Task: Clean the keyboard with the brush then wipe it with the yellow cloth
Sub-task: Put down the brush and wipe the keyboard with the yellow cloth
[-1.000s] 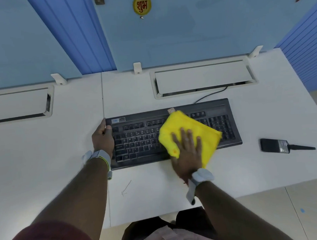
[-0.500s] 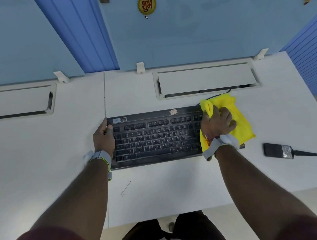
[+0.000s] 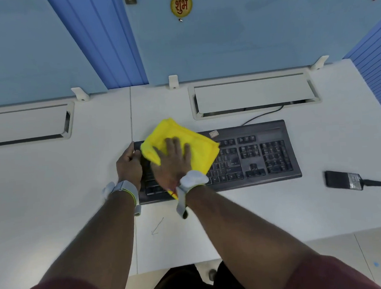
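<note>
My right hand [image 3: 171,162] lies flat on the yellow cloth [image 3: 180,142], fingers spread, palm pressing down; it grips nothing, it only bears on the fabric. The cloth is folded and covers the left end of the keyboard [image 3: 252,154], with its far corner hanging past the keyboard's back edge onto the desk [image 3: 277,217]. My left hand [image 3: 128,164] is closed around the keyboard's left edge, thumb on top, bracing the unit against the wiping load.

Task status, judged from the layout:
- Brushing: I take this step as complete. The brush [image 3: 346,180] lies on the desk, well apart from the keyboard to its right, bristles toward the keyboard, with no hand near it.
- Wiping: in progress. The cloth is in contact with the left key block. The middle keys, arrow cluster and number pad are uncovered; whether they are already wiped cannot be told from this view.

Remaining, in my judgement: finish the passes over the key area, then lift the cloth off and release the keyboard
</note>
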### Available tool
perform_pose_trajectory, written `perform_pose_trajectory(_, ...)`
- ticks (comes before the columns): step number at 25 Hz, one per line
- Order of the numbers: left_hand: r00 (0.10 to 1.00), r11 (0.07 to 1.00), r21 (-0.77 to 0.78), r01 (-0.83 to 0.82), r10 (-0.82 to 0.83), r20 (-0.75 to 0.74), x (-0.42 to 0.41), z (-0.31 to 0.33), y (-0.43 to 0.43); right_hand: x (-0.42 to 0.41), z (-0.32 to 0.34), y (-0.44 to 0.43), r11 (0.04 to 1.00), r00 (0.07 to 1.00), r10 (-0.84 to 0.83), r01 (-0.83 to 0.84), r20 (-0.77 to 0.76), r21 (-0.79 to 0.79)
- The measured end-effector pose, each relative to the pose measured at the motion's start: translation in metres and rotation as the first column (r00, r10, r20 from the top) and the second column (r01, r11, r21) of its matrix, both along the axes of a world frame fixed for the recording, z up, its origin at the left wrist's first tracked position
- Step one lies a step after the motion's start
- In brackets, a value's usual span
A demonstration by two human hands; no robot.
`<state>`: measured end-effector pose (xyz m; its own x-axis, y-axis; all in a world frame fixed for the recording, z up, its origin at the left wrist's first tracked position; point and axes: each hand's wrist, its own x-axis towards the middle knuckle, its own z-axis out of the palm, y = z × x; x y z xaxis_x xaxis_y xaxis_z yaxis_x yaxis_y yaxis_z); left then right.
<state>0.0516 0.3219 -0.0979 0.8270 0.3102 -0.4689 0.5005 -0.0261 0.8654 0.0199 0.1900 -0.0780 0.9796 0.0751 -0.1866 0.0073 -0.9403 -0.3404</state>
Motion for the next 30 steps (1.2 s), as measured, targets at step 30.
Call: perform_pose_trajectory(30,0.989,0.976,0.169,-0.135,0.143,-0.037,0.003,0.017,-0.025,-0.104,0.007,-0.167,0.681,0.739,-0.668,0.559,0.087,0.473)
